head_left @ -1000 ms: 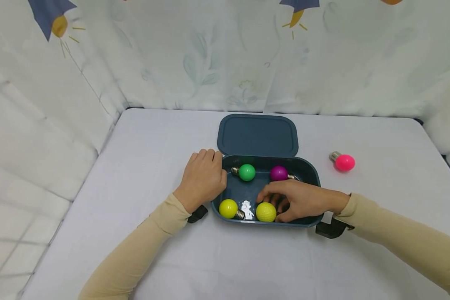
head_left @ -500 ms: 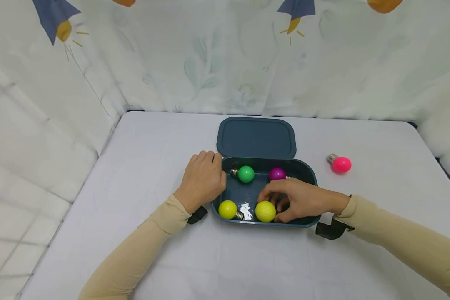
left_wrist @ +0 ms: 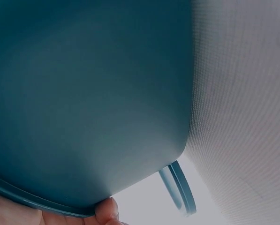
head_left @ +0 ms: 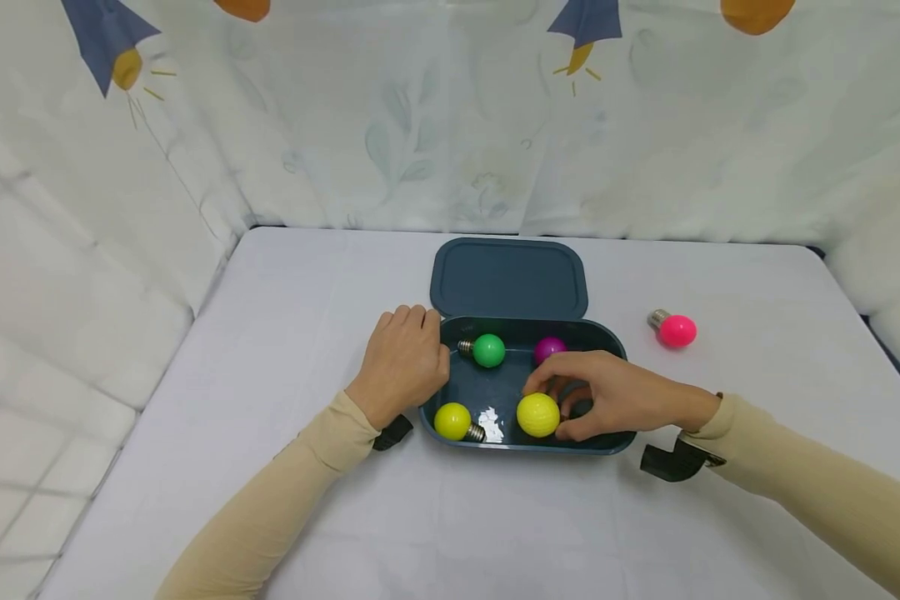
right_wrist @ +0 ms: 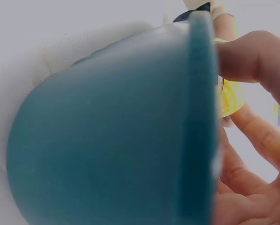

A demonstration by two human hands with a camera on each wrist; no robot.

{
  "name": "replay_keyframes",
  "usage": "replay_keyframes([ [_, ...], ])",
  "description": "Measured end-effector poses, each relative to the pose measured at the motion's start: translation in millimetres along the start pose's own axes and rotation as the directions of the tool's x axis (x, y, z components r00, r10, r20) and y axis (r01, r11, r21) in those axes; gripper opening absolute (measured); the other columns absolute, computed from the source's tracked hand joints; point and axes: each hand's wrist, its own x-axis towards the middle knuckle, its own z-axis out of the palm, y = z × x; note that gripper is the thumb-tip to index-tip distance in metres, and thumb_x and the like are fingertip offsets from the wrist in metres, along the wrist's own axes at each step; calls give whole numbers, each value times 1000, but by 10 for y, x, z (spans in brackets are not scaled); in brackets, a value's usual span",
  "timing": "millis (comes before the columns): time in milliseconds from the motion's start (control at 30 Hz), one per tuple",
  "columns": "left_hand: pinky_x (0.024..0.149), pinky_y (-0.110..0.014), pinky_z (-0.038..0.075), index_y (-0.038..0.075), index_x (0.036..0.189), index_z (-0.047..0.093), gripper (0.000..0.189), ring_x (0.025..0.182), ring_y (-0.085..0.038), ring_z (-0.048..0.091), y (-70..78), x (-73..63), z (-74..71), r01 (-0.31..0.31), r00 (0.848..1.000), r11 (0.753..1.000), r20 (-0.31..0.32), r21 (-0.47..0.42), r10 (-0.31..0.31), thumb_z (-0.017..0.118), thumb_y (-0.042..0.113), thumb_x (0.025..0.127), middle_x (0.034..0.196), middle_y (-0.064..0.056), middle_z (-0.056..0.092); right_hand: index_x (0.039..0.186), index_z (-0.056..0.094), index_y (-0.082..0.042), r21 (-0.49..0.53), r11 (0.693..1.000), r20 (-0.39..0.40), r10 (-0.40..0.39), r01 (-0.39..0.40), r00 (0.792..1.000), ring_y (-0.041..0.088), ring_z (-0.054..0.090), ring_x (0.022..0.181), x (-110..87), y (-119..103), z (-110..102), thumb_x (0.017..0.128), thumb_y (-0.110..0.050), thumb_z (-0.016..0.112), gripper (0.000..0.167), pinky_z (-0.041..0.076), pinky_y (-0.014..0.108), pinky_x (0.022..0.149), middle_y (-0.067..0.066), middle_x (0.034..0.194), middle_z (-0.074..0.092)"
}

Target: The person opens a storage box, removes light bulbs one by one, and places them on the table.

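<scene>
- Right hand (head_left: 615, 392) and the textured globe (head_left: 537, 415) have shifted a little to the right relative to the box (head_left: 487, 387) since half a second ago; the left hand (head_left: 405, 367) keeps its place at the box's left end.
- The right hand's fingers are partly bent, with thumb and fingertips drawn in around the yellow textured globe, pinching it.
- That globe is within the box's outline, right of the middle and toward the near side; whether it touches the floor of the box cannot be told.
- The left hand's fingers are curled, gripping the box's rim, as the left wrist view also shows.
- Inside the box, the green bulb (head_left: 488, 351) lies at the far left with its base to the left.
- The purple bulb (head_left: 549, 348) is at the far right, partly hidden by the right hand.
- The yellow bulb (head_left: 452, 422) lies in the near left corner, its base to the right.
- Just behind the box, the lid (head_left: 508, 279) lies flat on the white-covered desk (head_left: 330, 283).
- The pink bulb (head_left: 677, 331) lies on the desk, right of the box.
</scene>
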Motion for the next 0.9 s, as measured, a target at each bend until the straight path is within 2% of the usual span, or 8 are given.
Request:
replay_keyframes([
  [367, 61, -33, 26, 4, 78, 55, 13, 66, -25, 45, 6, 2, 4, -5, 1000, 1000, 2, 2, 5, 57, 11, 89, 70, -8, 48, 128, 62, -21, 5, 999, -56, -33, 33, 998, 14, 66, 109, -138, -21, -52, 86, -11, 82, 48, 61, 30, 91, 2, 127, 64],
  [667, 61, -33, 26, 3, 81, 57, 12, 67, -25, 46, 4, -7, 9, -6, 1000, 1000, 1, -1, 6, 56, 11, 89, 71, -9, 50, 127, 62, -22, 21, 1000, -106, -7, 9, 994, 16, 66, 110, -210, -49, -75, 85, -10, 83, 49, 61, 28, 92, 3, 131, 63],
  [900, 61, -32, 26, 3, 80, 57, 12, 67, -25, 46, 9, -7, -1, -7, 1000, 1000, -9, 13, 7, 57, 11, 89, 71, -9, 50, 127, 62, -22, 35, 999, -162, 9, -3, 987, 16, 65, 109, -285, -26, -98, 85, -11, 83, 48, 60, 26, 92, 2, 123, 64],
])
